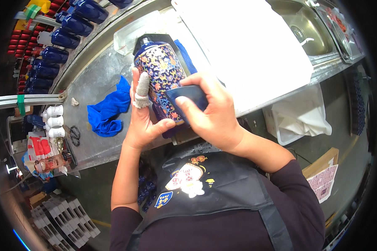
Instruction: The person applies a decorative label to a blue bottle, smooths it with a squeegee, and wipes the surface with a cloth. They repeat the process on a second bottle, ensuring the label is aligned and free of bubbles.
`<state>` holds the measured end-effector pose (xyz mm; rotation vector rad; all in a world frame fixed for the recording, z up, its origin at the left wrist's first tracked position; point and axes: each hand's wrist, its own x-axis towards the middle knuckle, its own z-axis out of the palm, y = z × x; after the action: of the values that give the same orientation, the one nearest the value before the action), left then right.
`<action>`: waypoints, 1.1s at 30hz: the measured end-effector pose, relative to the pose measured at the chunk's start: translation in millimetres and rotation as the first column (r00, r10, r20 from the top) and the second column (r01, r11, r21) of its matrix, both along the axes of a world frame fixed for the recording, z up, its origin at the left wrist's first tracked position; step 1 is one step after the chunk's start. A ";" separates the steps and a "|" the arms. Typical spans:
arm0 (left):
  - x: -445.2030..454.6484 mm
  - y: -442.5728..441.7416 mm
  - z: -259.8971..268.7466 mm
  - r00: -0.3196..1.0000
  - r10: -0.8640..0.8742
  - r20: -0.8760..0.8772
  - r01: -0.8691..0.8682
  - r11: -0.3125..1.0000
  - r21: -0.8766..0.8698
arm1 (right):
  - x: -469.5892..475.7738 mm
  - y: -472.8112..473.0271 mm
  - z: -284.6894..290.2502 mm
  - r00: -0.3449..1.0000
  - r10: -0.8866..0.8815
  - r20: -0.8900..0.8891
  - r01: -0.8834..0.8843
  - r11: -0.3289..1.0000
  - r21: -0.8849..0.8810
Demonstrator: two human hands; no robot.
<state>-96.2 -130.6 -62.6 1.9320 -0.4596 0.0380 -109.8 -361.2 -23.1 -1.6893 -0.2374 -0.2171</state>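
A dark blue bottle (pixel 160 69) with a colourful floral pattern lies on its side, its neck pointing away from me. Under its neck end is a black support (pixel 167 38). My left hand (pixel 144 125) holds the bottle along its left side, with the thumb by its lower end. One finger of that hand wears a pale fabric finger sleeve (pixel 142 89). Between the thumb and fingers of my right hand (pixel 215 116) is a flat dark blue scraper (pixel 191 95), its edge against the patterned surface. My right palm hides part of the scraper.
A blue cloth (pixel 108 109) lies on the metal worktop (pixel 91 150) at left, near scissors (pixel 74 135). Blue bottles (pixel 72 25) line the far ledge. A white sheet (pixel 248 47) covers the right side, before a sink (pixel 301 28). Below stands a white bin (pixel 275 125).
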 end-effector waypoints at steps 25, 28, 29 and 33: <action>-3.6 -1.4 1.8 1.000 0.022 0.007 -0.023 0.998 0.067 | 90.9 7.4 12.0 0.990 -0.111 -0.089 0.114 0.993 0.026; -5.3 -2.5 0.4 0.997 0.012 -0.081 -0.012 1.000 -0.009 | 96.8 5.8 11.0 0.998 0.046 0.048 -0.048 0.998 0.040; -5.8 -2.5 0.0 0.995 0.023 -0.097 -0.023 1.000 -0.005 | 98.4 6.1 11.2 0.977 0.119 0.175 -0.117 0.993 -0.020; -3.8 1.7 -0.3 1.000 0.007 0.003 -0.007 0.996 0.091 | 102.5 9.6 13.0 0.999 0.039 0.030 -0.038 0.998 -0.048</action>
<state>-100.0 -128.9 -63.0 2.0231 -0.4634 0.0242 -7.4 -351.6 -10.0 -1.7279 -0.3003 -0.2106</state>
